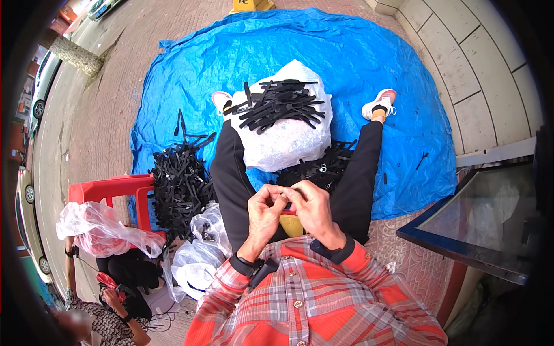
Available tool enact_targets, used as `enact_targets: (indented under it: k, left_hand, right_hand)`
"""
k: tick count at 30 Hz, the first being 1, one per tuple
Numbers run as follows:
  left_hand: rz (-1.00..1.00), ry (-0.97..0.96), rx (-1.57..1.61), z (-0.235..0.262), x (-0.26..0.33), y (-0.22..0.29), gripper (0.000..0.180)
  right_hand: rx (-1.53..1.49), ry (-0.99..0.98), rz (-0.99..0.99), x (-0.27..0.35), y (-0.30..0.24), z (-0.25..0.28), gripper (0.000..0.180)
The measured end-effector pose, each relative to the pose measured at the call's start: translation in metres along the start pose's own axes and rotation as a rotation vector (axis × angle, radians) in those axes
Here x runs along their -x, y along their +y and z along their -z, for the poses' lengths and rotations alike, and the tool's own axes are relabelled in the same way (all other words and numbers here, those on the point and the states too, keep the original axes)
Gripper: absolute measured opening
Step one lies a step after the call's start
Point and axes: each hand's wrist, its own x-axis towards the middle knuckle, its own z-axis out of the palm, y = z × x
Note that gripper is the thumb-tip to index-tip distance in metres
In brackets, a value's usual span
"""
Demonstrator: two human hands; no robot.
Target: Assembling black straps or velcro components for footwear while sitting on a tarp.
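My left hand [264, 218] and my right hand [313, 212] meet in front of my lap, thumbs and fingertips pinched together. Whatever they hold between them is too small and too covered to make out. Just beneath them shows part of something yellow [292, 226]. Beyond, between my spread legs, a stuffed white plastic sack [277, 147] carries a heap of short black straps [283, 105]. More black strap pieces [314, 172], some with shiny metal bits, lie between the sack and my hands. A larger pile of black straps with small fittings [180, 183] lies left of my leg.
A blue tarp [190, 69] is spread under the sack. At left stand a red plastic stool [107, 189] with a clear bag [104, 228] over it, and another person [112, 311]. A blue-framed glass panel [479, 210] and a tiled wall [485, 75] border the right.
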Motion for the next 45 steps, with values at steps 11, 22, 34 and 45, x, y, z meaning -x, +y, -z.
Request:
enact_targets:
  k: [11,22,34,45]
  left_hand:
    - [0.159,-0.177,0.475,0.012,-0.009,0.009,0.023]
    - [0.116,-0.091,0.149,0.012,-0.006,0.011,0.011]
    - [0.113,-0.174,0.045,0.021,-0.006,0.002,0.02]
    - [-0.024,-0.153,0.035,0.015,-0.001,-0.013,0.014]
  right_hand:
    - [0.602,-0.127,0.601,0.006,0.005,0.014,0.045]
    - [0.165,-0.341,0.102,-0.01,0.003,0.025,0.015]
    - [-0.342,-0.399,-0.328,-0.008,0.007,0.023,0.015]
    - [-0.632,-0.398,-0.503,-0.01,0.009,0.026,0.021]
